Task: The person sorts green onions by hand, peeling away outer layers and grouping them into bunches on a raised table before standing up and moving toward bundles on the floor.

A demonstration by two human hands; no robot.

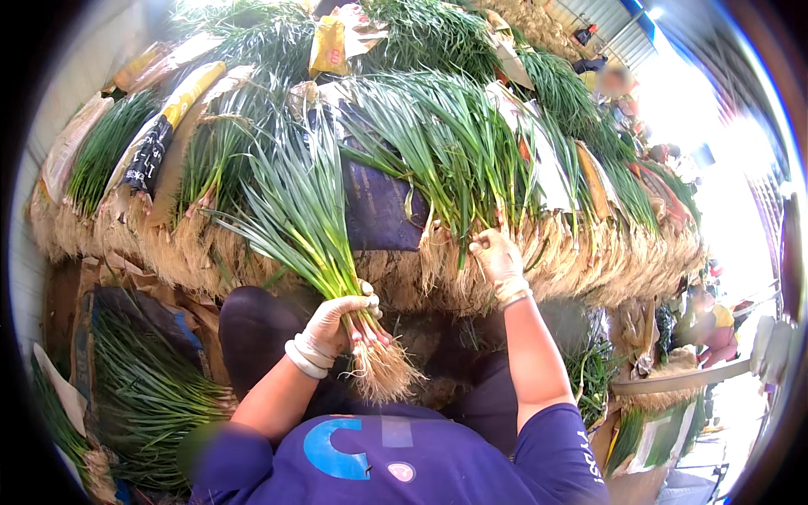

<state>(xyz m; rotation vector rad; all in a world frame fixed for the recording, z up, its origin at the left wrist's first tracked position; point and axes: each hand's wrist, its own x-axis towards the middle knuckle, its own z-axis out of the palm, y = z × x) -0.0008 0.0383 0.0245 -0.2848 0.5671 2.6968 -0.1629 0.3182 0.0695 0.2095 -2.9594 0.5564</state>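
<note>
My left hand [334, 322], in a pale glove, is closed around a bunch of leafy green plants [309, 214] just above its pinkish stem bases. The bunch's tan roots [382, 369] hang below the fist and its leaves fan upward. My right hand [499, 259], also gloved, is at the root end of loose plants [448, 158] lying on the pile ahead, thumb and forefinger close together near a stem. Whether the fingertips pinch that stem cannot be told. A dark blue woven sack [379, 202] lies between the held bunch and the loose plants.
A long pile with a fringe of roots [600, 265] spans the front, with printed sacks [148, 151] among the bundles. More green plants [145, 379] lie on sacking at my left. A curved strip [688, 379] juts in at right. Other people [719, 328] are at the right.
</note>
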